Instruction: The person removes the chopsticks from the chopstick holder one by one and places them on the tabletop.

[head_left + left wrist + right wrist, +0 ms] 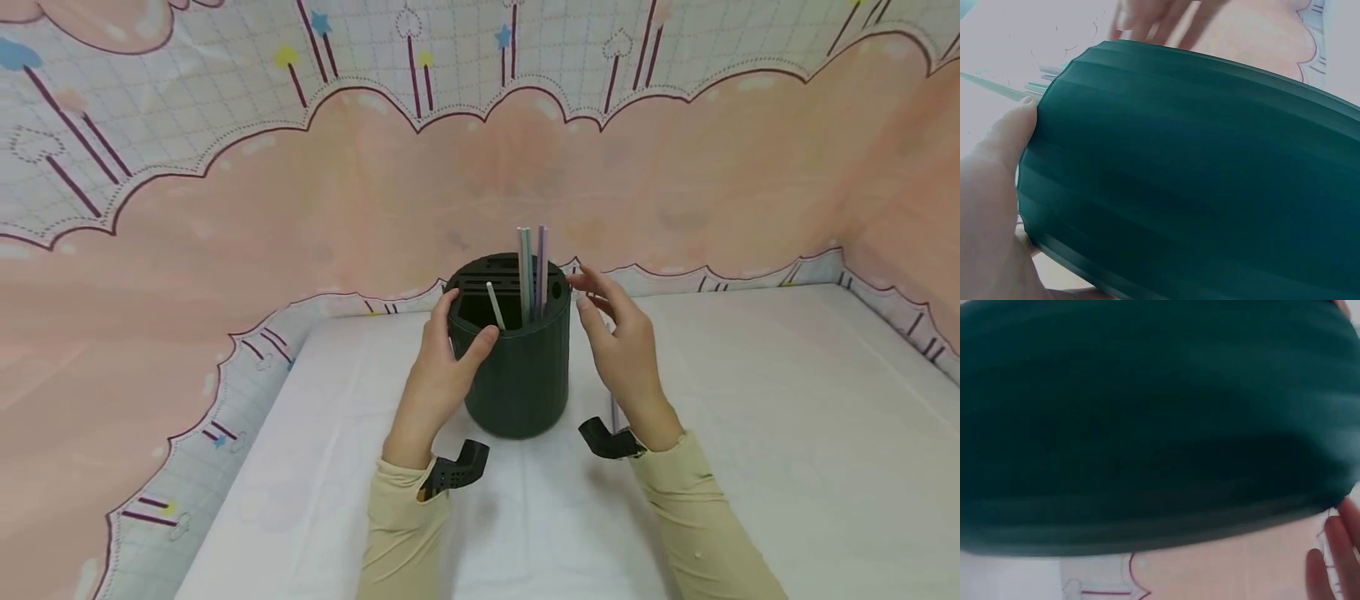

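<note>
A dark green, ribbed, round desk organizer [517,383] with a slotted top stands upright on the white table. Several thin pastel sticks [526,275] rise from its right part, and a short white stick [495,305] leans in the front opening. My left hand [442,358] grips the organizer's left side, thumb on the front rim and fingers around the far left edge. On the other side, my right hand [622,350] has its fingers extended, with fingertips right at the upper right rim and the thumb apart from the wall. Green wall fills most of both wrist views.
A thin pale purple stick [614,408] lies on the white tabletop [750,417], partly hidden behind the right hand and wrist. Behind the table hangs a pink and white patterned cloth [450,192]. Each wrist carries a black camera mount [459,467].
</note>
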A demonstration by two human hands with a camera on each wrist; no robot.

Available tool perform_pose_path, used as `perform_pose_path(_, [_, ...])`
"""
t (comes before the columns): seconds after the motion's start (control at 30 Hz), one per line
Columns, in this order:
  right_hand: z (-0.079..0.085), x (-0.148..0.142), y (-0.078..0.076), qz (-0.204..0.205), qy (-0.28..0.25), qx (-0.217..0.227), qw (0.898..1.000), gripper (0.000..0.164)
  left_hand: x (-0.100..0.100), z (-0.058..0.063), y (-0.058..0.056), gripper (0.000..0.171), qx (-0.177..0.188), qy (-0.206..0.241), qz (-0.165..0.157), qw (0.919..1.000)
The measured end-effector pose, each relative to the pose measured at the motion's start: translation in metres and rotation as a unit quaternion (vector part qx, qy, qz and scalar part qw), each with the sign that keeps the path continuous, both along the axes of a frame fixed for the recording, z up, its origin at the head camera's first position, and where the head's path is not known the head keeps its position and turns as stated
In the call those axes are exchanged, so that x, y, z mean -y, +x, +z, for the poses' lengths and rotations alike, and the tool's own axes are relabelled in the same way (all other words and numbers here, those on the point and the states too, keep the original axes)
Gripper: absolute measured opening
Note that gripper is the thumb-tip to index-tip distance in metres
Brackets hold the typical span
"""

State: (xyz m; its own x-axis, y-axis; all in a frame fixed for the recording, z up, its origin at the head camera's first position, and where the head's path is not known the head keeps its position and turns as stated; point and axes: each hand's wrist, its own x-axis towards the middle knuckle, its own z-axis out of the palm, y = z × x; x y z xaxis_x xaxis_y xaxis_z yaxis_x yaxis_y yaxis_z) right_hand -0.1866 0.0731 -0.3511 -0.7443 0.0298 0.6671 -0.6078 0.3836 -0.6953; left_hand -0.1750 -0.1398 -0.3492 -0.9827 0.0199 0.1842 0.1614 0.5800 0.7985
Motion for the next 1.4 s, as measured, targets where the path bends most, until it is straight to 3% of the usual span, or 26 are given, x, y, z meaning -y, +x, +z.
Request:
perform_pose_path(0.23, [-0.002,0.01,0.002,0.061,0.029,0.009,0.998,0.056,0.0,0.0,0.003,0.078,0.0,-0.003,0.006,1.0])
perform_pose_path(0.37, [-0.001,0.016,0.005,0.064,0.065,0.018,0.996,0.06,0.0,0.002,0.005,0.077,-0.003,-0.002,0.005,1.0])
perform_pose_path(0.57, [0.001,0.027,0.008,0.052,0.096,0.006,0.994,0.051,0.0,0.003,0.005,0.077,-0.002,-0.001,0.003,1.0])
perform_pose_path(0.83, [0.002,0.033,0.012,0.035,0.136,-0.046,0.989,0.029,0.0,0.002,0.004,0.074,-0.016,-0.007,0.002,0.9998])
perform_pose_path(1.1, [0.003,0.031,0.013,0.057,0.08,-0.056,0.994,0.031,-0.001,0.001,0.005,0.075,-0.013,-0.011,0.004,0.9998])
perform_pose_path(1.23, [0.006,0.031,0.016,0.048,0.062,-0.053,0.996,0.039,0.0,0.001,0.007,0.076,-0.008,-0.01,0.002,0.9999])
perform_pose_path(1.4, [0.01,0.028,0.017,0.04,0.029,-0.085,0.995,0.042,-0.001,0.002,0.007,0.077,-0.009,-0.01,0.0,0.9999])
